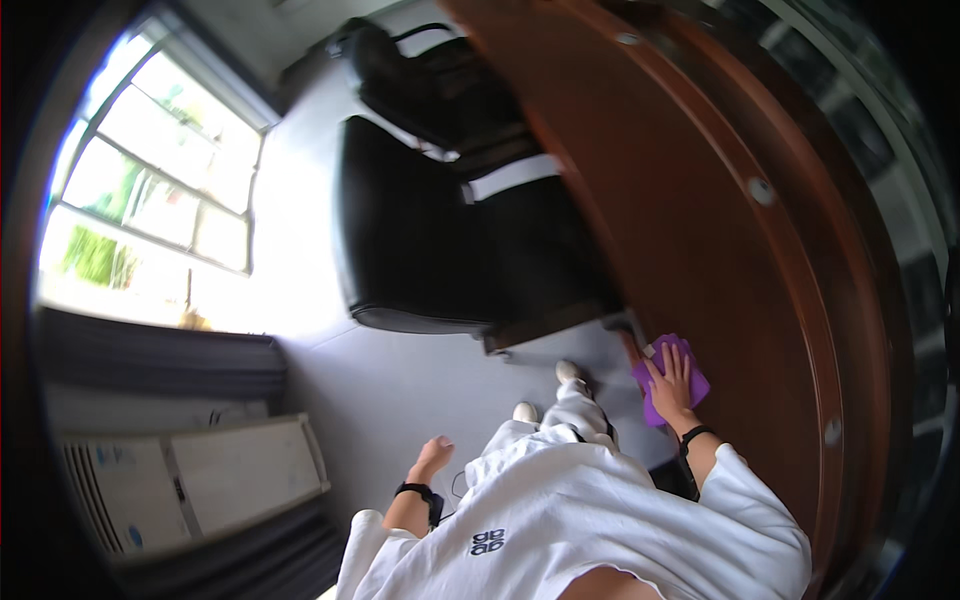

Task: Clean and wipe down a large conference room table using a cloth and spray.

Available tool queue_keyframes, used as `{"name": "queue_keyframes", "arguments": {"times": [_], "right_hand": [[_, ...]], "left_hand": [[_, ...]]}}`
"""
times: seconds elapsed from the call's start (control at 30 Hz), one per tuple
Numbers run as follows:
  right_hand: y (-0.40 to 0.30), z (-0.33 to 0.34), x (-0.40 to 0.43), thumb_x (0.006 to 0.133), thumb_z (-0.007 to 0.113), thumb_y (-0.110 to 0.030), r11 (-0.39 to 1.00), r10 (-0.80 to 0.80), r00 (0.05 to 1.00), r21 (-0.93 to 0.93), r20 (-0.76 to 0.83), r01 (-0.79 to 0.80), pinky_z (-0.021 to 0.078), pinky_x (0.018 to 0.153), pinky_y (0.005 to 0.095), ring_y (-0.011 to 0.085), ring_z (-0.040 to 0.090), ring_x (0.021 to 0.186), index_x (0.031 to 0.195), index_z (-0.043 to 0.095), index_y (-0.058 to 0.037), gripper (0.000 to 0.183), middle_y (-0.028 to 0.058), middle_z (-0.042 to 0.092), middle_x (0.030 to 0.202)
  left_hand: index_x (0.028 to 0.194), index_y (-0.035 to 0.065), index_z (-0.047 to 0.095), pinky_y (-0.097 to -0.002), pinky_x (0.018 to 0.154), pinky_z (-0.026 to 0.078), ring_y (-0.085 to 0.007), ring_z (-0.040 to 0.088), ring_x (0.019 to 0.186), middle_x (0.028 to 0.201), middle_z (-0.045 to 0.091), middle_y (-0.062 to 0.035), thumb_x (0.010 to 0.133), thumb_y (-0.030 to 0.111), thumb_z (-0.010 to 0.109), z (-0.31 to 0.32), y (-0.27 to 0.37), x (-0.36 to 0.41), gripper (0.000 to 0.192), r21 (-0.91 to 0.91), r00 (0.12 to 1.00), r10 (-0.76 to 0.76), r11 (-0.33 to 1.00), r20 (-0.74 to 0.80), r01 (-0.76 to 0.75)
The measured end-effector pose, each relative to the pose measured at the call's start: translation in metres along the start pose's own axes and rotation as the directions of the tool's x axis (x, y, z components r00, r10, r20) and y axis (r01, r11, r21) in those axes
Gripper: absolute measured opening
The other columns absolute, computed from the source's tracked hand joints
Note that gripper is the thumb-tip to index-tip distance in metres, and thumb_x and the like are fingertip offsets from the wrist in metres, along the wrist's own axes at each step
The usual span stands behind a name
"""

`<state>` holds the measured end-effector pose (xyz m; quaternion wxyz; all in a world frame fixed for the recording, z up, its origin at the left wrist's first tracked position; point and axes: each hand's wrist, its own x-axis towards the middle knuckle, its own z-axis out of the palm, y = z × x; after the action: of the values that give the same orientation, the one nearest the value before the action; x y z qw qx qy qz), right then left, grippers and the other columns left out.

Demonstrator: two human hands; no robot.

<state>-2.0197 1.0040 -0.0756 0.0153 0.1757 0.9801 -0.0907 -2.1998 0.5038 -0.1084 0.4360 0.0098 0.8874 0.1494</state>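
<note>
My right hand (673,390) lies with its palm down and fingers a little spread on a folded purple cloth (694,381). It presses the cloth against the near edge of a long brown wooden conference table (739,322), and part of the cloth hangs over that edge. Away from the table, my left hand (435,454) hangs over the floor with its fingers curled in. Nothing shows in it. Each wrist wears a black band.
Black leather chairs (420,247) stand close along the table edge ahead of me. A raised strip with round metal fittings (761,191) runs along the table. To the left are a window (161,165), dark curtains (157,360) and a white floor-standing air conditioner (240,472).
</note>
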Motion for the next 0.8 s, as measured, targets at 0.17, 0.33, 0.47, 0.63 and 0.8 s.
{"name": "queue_keyframes", "arguments": {"times": [0.17,0.33,0.47,0.63,0.8], "right_hand": [[-0.01,0.004,0.129,0.072,0.065,-0.011,0.98,-0.198,0.98,-0.002,-0.001,0.198,0.0126,0.111,0.0541,0.036,0.016,0.139,0.121,0.057,-0.01,0.05,0.0174,0.025,0.148],[-0.009,0.021,0.235,0.073,0.06,-0.007,0.949,-0.316,0.946,-0.037,-0.071,0.314,0.0079,0.112,0.0537,0.0353,0.013,0.14,0.111,0.06,-0.0059,0.038,0.0155,0.024,0.149],[-0.01,0.024,0.278,0.067,0.068,-0.012,0.87,-0.481,0.877,-0.112,0.015,0.479,0.0036,0.114,0.0524,0.0343,0.014,0.14,0.1,0.062,-0.0058,0.035,0.0149,0.035,0.142],[0.049,0.084,0.28,0.076,0.055,-0.017,0.579,-0.724,0.57,-0.109,0.389,0.808,0.0264,0.103,0.0523,0.0333,0.055,0.104,0.106,0.063,-0.0106,0.032,0.0146,0.063,0.103],[0.035,0.081,0.271,0.079,0.058,-0.022,0.594,-0.448,0.324,0.006,0.833,0.805,0.0401,0.094,0.0446,0.0314,0.061,0.094,0.108,0.062,-0.0137,0.03,0.0132,0.064,0.1]], "left_hand": [[0.11,0.0042,0.06,-0.0379,0.082,0.049,-0.0317,0.063,0.096,0.098,0.067,-0.0169,0.085,0.025,0.06,0.02,0.054,-0.024,0.032,-0.248,0.989,0.056,0.965,-0.137,-0.089],[0.115,0.0035,0.057,-0.0395,0.086,0.048,-0.034,0.061,0.099,0.105,0.065,-0.019,0.088,0.025,0.056,0.029,0.095,-0.053,0.034,-0.386,0.986,-0.011,0.921,-0.168,-0.055],[0.116,0.0031,0.056,-0.0388,0.089,0.046,-0.0332,0.059,0.104,0.11,0.063,-0.0194,0.088,0.028,0.054,0.049,0.078,-0.085,0.038,-0.541,0.945,-0.21,0.84,-0.252,0.042],[0.112,0.003,0.06,-0.0377,0.085,0.048,-0.0311,0.061,0.1,0.106,0.064,-0.0173,0.083,0.032,0.057,0.127,0.003,-0.103,0.041,-0.664,0.853,-0.446,0.729,-0.271,0.169],[0.109,0.0032,0.063,-0.0386,0.088,0.047,-0.0329,0.06,0.1,0.108,0.064,-0.0183,0.08,0.032,0.056,0.19,-0.06,-0.113,0.042,-0.773,0.828,-0.546,0.577,-0.126,0.263]]}}
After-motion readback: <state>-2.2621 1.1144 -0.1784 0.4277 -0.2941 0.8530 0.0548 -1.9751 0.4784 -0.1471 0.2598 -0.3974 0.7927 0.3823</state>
